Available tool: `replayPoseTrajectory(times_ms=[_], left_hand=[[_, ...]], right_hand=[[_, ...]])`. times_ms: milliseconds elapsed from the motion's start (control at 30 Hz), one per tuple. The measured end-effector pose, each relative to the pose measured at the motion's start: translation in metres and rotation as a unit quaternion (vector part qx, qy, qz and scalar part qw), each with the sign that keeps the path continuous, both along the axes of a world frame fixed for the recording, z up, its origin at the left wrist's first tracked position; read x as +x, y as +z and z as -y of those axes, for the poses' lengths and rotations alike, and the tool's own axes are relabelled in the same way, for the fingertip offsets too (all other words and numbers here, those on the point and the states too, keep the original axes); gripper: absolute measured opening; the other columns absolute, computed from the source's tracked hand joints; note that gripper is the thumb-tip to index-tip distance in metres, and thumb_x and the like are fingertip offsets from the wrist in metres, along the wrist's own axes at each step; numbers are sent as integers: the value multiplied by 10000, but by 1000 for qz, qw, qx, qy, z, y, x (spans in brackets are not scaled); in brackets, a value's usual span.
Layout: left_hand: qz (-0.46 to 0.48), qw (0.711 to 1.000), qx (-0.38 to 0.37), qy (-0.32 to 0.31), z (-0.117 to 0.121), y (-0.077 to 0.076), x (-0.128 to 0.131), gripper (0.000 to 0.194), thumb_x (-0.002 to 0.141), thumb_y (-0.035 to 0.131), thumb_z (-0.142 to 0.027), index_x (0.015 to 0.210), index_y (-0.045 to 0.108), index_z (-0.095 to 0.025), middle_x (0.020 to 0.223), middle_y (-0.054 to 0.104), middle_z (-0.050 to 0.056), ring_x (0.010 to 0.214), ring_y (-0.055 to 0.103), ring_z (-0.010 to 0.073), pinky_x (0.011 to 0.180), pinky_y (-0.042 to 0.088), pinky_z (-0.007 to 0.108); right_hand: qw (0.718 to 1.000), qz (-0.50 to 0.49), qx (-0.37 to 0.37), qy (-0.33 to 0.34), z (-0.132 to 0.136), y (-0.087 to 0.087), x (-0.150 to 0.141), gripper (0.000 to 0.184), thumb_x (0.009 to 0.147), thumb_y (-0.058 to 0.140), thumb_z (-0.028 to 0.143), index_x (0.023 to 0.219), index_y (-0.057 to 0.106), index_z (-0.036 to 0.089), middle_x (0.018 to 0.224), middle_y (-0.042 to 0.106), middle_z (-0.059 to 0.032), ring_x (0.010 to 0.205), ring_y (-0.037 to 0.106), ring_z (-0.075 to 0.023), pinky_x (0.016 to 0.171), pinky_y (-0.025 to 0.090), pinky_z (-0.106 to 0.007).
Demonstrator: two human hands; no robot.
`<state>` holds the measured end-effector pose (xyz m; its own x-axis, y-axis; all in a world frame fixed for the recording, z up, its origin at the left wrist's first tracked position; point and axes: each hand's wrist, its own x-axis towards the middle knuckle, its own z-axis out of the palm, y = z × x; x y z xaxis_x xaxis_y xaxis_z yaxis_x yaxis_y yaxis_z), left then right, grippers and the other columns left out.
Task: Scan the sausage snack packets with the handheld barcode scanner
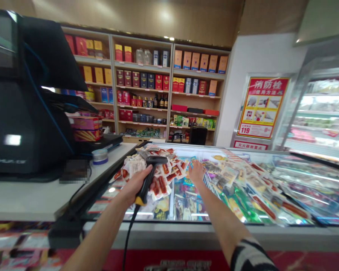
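Observation:
My left hand [137, 184] is wrapped round a black and yellow barcode scanner [147, 182], its head pointing away and its cable hanging down. Beneath and beyond the scanner lies a pile of clear-wrapped sausage packs [161, 184] on the freezer's glass top. My right hand [197, 172] reaches forward to the left edge of another heap of bagged foods [223, 175]. Its fingers are curled, with a bit of teal at the tips; what they hold, if anything, is too small to make out. A white wire basket edge [211, 186] shows beside the right wrist.
A chest freezer [183, 227] spans the front. At left stands a black checkout terminal [28, 113] on a white counter [22, 195], with a roll of tape [100, 156] near its edge. Shelves of boxes [142, 81] line the back wall; a lit display fridge [322, 113] is at right.

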<state>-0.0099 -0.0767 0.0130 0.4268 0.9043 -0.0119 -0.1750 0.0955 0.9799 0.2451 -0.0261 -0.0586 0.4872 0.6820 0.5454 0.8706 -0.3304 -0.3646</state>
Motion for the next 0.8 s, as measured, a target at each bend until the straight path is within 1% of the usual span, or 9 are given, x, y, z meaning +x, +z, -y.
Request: replayPoseTrajectory(times_ms=[67, 133, 200, 300, 400, 533, 667, 733, 800], left_hand=[[-3, 1000, 6, -10, 2, -1, 8, 345, 674, 494, -462, 601, 497, -125, 511, 555, 26, 392, 482, 76, 375, 370, 177], [3, 1000, 6, -14, 2, -1, 15, 331, 669, 504, -454, 613, 502, -128, 519, 558, 23, 386, 482, 78, 372, 374, 185], [8, 1000, 9, -20, 1, -3, 20, 332, 662, 509, -458, 634, 512, -128, 529, 560, 20, 384, 479, 74, 367, 369, 183], [6, 1000, 16, -21, -1, -6, 27, 355, 656, 506, -481, 674, 530, -126, 533, 558, 14, 383, 475, 69, 365, 364, 178], [2, 1000, 7, -21, -3, -8, 33, 352, 656, 505, -485, 672, 519, -133, 524, 547, 4, 380, 472, 70, 357, 361, 178], [-7, 1000, -6, -17, -8, -9, 39, 353, 666, 498, -481, 643, 509, -129, 517, 542, 9, 383, 471, 66, 357, 358, 170], [-16, 1000, -15, 1, -18, -12, 40, 353, 665, 499, -485, 649, 509, -132, 547, 555, 13, 396, 481, 66, 362, 364, 169], [-28, 999, -20, 3, -22, -14, 40, 359, 663, 498, -490, 644, 506, -132, 533, 546, 8, 396, 482, 68, 356, 359, 166], [-29, 999, -28, 8, -24, -15, 41, 349, 662, 505, -484, 651, 502, -135, 528, 540, 2, 397, 484, 67, 349, 351, 161]], right_hand=[[998, 10, -29, -57, 15, -4, 36, 377, 782, 320, 315, 1112, 449, 183, 1178, 409, -119, 1076, 339, -256, 856, 218, -453], [994, 27, -61, -90, 26, -7, 66, 370, 772, 343, 312, 1098, 460, 183, 1162, 415, -124, 1061, 358, -259, 845, 227, -460], [990, 44, -95, -94, 33, -11, 88, 360, 768, 355, 316, 1085, 473, 193, 1138, 435, -119, 1035, 390, -250, 832, 245, -450], [984, 74, -148, -61, 37, -15, 107, 316, 775, 349, 328, 980, 551, 198, 1046, 508, -107, 985, 434, -242, 826, 242, -458], [981, 108, -153, -47, 33, -13, 114, 328, 790, 322, 328, 867, 600, 171, 935, 563, -113, 950, 456, -249, 835, 215, -480], [985, 141, -100, -26, 8, -7, 111, 299, 758, 399, 311, 994, 536, 186, 996, 543, -94, 964, 452, -244, 821, 260, -447], [982, 110, -151, 14, -26, -3, 104, 371, 722, 464, 239, 1090, 472, 190, 1092, 494, -113, 997, 449, -234, 814, 298, -401], [979, 85, -182, 41, -36, -3, 101, 319, 744, 422, 202, 1046, 511, 149, 1055, 518, -141, 968, 479, -228, 798, 320, -376], [974, 77, -199, 77, -37, -6, 99, 284, 768, 367, 178, 976, 558, 147, 990, 562, -124, 935, 505, -198, 793, 335, -325]])
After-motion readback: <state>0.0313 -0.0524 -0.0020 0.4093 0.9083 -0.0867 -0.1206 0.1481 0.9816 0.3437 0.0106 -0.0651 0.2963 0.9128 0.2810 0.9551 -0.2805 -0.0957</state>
